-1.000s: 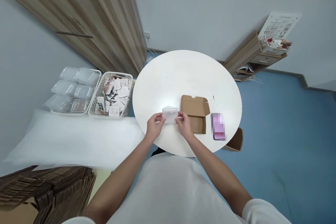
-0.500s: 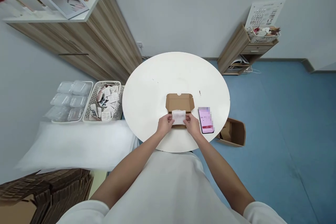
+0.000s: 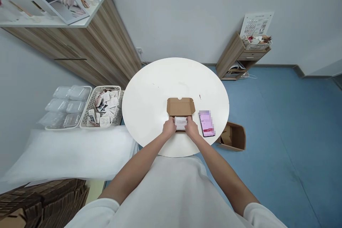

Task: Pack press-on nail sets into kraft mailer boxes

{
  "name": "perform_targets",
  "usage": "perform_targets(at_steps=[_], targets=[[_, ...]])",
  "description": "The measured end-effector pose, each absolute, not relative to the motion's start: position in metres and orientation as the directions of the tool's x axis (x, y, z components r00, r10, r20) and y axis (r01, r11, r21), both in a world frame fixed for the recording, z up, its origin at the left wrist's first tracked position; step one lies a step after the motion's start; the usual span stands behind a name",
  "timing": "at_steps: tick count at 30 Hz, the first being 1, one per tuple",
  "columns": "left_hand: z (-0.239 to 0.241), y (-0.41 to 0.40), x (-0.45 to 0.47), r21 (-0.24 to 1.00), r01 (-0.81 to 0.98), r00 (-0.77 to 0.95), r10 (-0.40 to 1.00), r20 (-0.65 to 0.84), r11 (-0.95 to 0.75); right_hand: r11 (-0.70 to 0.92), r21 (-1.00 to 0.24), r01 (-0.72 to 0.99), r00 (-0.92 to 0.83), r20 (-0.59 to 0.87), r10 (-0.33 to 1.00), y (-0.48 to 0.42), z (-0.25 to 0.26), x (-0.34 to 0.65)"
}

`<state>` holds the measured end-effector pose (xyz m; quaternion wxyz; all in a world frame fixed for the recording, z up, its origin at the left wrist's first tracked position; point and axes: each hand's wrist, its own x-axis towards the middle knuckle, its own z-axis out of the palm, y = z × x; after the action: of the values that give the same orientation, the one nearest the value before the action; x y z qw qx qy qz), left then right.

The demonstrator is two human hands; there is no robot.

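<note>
While the left hand and right hand clamp its opposite short ends, the white-wrapped packet lies between them, over or in the near half of the open cardboard box, long axis parallel to the box's lid fold. Left hand at box's left side, right at its right; neither nearer. Box-floor contact: can't tell.

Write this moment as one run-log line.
left hand: on white packet; right hand: on opposite end; cardboard box: open, packet in or over it; phone: on table
</note>
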<state>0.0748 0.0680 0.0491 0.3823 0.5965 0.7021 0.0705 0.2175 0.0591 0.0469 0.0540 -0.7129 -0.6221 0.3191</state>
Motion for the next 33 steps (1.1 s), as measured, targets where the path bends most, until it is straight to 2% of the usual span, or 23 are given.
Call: perform_targets(at_steps=[5,12,14,17,20,23,26,29,33], targets=[[0.046,0.066,0.076,0.509,0.832,0.063,0.875,-0.481,0.22,-0.152,-0.409,0.9,-0.027,-0.399,0.916,0.061,0.043,0.217],[0.053,0.06,0.08,0.527,0.831,0.112,0.876,-0.47,0.176,-0.08,-0.361,0.929,-0.073,-0.389,0.918,0.061,0.048,0.21],[0.058,0.059,0.076,0.544,0.824,0.133,0.879,-0.457,0.158,-0.053,-0.372,0.927,-0.093,-0.363,0.927,0.059,0.053,0.213],[0.062,0.059,0.06,0.601,0.79,0.134,0.923,-0.362,0.121,-0.026,-0.424,0.905,-0.098,-0.267,0.959,0.057,0.061,0.23],[0.061,0.058,0.035,0.668,0.721,0.046,0.948,-0.313,0.186,-0.12,-0.466,0.877,-0.001,-0.251,0.968,0.054,0.064,0.256],[0.054,0.057,0.016,0.696,0.621,-0.026,0.897,-0.441,0.36,-0.279,-0.519,0.808,0.082,-0.37,0.925,0.052,0.057,0.275],[0.047,0.054,0.014,0.71,0.534,-0.027,0.849,-0.528,0.459,-0.352,-0.612,0.708,0.048,-0.456,0.889,0.049,0.044,0.277],[0.044,0.05,0.022,0.753,0.476,0.044,0.842,-0.537,0.455,-0.366,-0.674,0.641,0.0,-0.477,0.879,0.048,0.035,0.268],[0.045,0.047,0.029,0.82,0.438,0.134,0.876,-0.464,0.367,-0.371,-0.665,0.648,0.001,-0.487,0.874,0.049,0.032,0.256]])
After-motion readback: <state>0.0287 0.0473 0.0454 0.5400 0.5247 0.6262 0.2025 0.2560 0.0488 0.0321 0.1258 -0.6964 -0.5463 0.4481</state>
